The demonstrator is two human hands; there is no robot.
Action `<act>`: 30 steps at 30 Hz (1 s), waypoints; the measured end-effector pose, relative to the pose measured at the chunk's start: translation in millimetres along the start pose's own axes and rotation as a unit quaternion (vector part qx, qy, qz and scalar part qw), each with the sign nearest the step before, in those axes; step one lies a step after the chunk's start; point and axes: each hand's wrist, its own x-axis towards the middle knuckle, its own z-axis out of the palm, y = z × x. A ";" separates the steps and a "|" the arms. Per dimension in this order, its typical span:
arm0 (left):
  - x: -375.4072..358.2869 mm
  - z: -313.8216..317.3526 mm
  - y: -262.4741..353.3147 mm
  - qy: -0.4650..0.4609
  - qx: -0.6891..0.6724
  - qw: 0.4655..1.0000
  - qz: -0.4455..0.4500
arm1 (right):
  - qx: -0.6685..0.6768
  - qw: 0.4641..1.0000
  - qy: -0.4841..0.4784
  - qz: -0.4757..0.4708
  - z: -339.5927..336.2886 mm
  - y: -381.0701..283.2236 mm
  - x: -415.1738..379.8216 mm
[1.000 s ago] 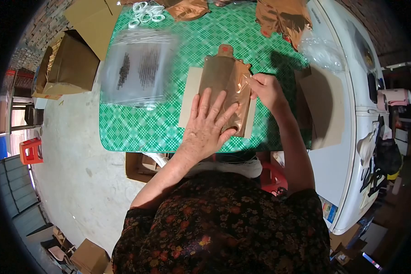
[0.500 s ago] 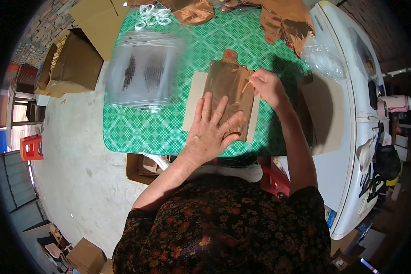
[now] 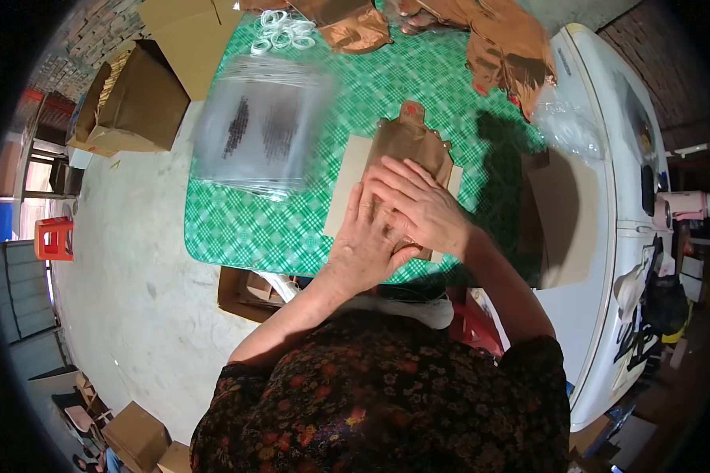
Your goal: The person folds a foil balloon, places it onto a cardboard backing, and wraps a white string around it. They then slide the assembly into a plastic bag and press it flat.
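A brown, shiny plastic piece with a rounded tab at its top [image 3: 410, 142] lies on a pale board [image 3: 344, 185] on the green checked tablecloth. My left hand [image 3: 364, 246] rests on its lower left part, fingers spread. Over the middle of the brown piece, my right hand [image 3: 420, 206] lies flat with its fingers stretched out, partly covering the fingers of my left hand. Both hands press on the surface and neither grips anything. The lower part of the brown piece is mostly hidden under them.
A stack of clear plastic bags [image 3: 262, 130] lies left on the table, white rings [image 3: 282, 31] behind it. Brown plastic pieces [image 3: 509, 47] lie along the far edge. Clear plastic [image 3: 564, 126] and a cardboard piece [image 3: 564, 213] are at the right, beside a white refrigerator [image 3: 627, 158].
My right hand has let go of the brown piece's upper right edge and moved down and left, flat beside and over my left hand. The whole view has shifted slightly.
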 end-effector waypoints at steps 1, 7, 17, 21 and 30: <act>-1.0 5.2 -0.9 0.021 0.003 1.000 0.005 | -0.014 0.999 -0.036 0.002 1.8 0.5 1.7; 0.3 4.7 -1.3 0.062 -0.001 0.998 0.012 | -0.084 0.995 -0.049 0.015 5.8 37.7 22.0; -1.4 4.1 0.3 0.067 0.022 0.997 0.005 | -0.249 0.962 0.068 0.083 18.2 92.8 54.5; -1.4 8.0 0.0 0.078 0.020 0.997 0.009 | -0.274 0.933 0.211 0.100 -0.6 106.6 54.2; -2.0 4.8 0.3 0.087 0.008 0.996 0.010 | -0.104 0.941 0.070 0.316 -3.2 55.2 32.5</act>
